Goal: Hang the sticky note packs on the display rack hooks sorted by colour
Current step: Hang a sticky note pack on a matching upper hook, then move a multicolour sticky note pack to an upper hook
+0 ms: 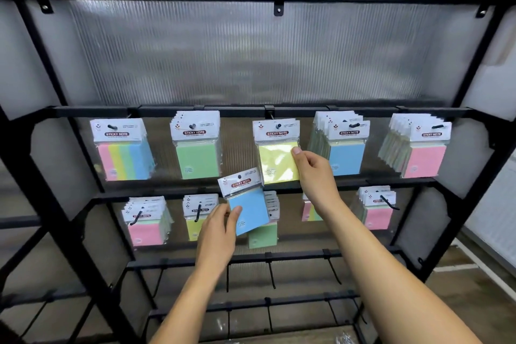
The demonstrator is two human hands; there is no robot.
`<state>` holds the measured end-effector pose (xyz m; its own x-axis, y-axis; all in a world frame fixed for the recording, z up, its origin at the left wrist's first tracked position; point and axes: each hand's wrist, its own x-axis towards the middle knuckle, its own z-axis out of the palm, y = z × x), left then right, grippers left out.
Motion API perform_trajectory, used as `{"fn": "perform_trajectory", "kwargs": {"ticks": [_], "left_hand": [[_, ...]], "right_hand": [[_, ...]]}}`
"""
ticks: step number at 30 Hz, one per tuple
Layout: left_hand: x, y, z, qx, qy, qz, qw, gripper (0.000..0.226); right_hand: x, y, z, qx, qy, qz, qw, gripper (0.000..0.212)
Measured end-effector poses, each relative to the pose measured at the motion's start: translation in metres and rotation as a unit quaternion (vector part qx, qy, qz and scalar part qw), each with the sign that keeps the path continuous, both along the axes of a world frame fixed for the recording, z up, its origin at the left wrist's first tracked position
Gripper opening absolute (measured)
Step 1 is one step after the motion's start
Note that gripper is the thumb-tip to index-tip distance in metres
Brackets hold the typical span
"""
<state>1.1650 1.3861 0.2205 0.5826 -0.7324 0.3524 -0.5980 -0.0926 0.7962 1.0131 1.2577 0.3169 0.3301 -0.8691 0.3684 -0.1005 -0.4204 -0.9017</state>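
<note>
My left hand [217, 227] holds a blue sticky note pack [247, 208] by its lower left corner, tilted, in front of the rack's second row. My right hand [314, 169] pinches the right edge of a yellow pack [277, 160] that hangs on the middle hook of the upper row. That row also carries a multicolour pack [122, 158], green packs [196, 158], blue packs [346, 156] and pink packs [423, 160]. Below hang pink packs [145, 230], a yellow pack [194, 227], a green pack [264, 236], a multicolour pack [311, 212] and more pink packs [378, 215].
The black metal rack frame [44, 148] has a ribbed translucent back panel [251, 58]. Bare black hooks [272, 274] stick out from the two lowest bars. A wooden floor shows at the lower right.
</note>
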Motion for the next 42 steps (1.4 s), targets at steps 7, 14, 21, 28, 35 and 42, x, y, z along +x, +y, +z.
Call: {"fn": "perform_trajectory", "kwargs": {"ticks": [7,14,21,28,35,42], "left_hand": [[0.002,0.007,-0.005,0.002,0.004,-0.009,1.0,0.029],[0.007,0.02,-0.007,-0.008,0.029,-0.031,0.999,0.03],[0.007,0.014,-0.008,-0.017,0.029,-0.087,0.996,0.026],[-0.038,-0.011,0.006,-0.022,-0.015,-0.158,0.987,0.026],[-0.083,-0.041,0.026,0.012,-0.095,-0.18,0.979,0.026],[-0.101,-0.06,0.024,0.044,-0.08,-0.156,0.984,0.018]], "right_hand": [[0.018,-0.018,-0.014,0.02,0.05,-0.07,0.996,0.038],[0.013,-0.008,-0.059,0.072,0.116,-0.058,0.989,0.027],[0.001,0.053,-0.081,0.095,0.077,0.035,0.992,0.031],[-0.039,0.059,-0.083,0.069,0.035,-0.038,0.996,0.026],[-0.089,0.039,-0.061,0.038,-0.016,-0.131,0.991,0.027],[-0.119,0.002,-0.024,0.01,-0.06,-0.139,0.988,0.033]]}}
